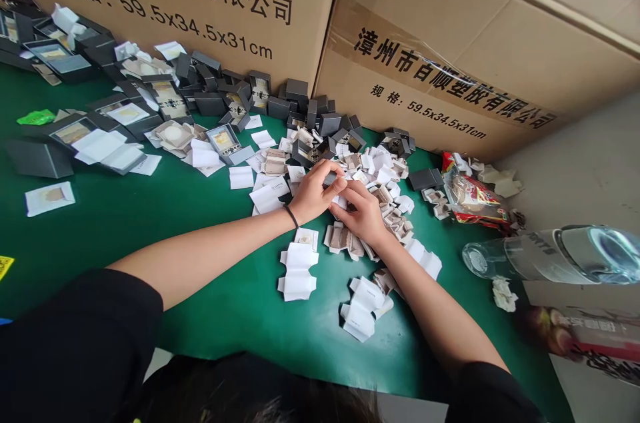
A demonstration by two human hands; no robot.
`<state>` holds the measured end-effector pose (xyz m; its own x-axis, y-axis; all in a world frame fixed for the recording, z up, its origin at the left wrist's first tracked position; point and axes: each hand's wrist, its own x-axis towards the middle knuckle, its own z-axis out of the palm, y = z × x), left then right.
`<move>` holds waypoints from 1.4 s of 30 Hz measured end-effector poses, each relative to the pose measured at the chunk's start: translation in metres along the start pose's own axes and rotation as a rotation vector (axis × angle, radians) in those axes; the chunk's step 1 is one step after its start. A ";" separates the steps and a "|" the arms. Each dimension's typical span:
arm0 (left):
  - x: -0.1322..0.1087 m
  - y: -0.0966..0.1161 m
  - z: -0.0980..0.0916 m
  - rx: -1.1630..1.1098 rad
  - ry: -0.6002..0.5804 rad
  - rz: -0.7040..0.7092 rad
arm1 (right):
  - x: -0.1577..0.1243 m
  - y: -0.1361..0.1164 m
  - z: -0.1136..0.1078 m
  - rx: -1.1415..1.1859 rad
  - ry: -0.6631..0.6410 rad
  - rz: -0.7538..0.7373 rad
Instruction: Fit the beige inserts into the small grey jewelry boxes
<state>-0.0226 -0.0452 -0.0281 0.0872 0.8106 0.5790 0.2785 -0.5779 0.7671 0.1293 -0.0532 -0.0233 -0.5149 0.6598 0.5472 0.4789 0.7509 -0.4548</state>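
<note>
Both my hands meet over a pile of small folded white and beige card pieces (395, 170) at the middle of the green table (210, 263). My left hand (317, 193) has its fingers curled round a small dark grey box (330, 178), which they partly hide. My right hand (361, 211) touches the same spot, its fingers bent against a small white piece (339, 202) below the box. Unfolded white cards (299, 270) lie just in front of my left wrist, and another white card (363, 310) lies left of my right forearm.
Large cardboard boxes (200, 3) stand along the back. Many dark grey small boxes (207, 103) are heaped at the back left. On the right are a red snack packet (473, 196), a clear bottle (550, 255), crumpled tissue (504, 294) and a blurred package (585, 336).
</note>
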 end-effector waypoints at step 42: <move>0.000 0.005 -0.001 -0.038 0.037 -0.126 | 0.002 -0.006 0.003 -0.065 -0.088 0.035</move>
<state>-0.0219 -0.0480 -0.0245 0.0182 0.8732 0.4870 0.2481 -0.4757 0.8439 0.1237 -0.0560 -0.0215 -0.5565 0.6873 0.4668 0.5413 0.7261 -0.4240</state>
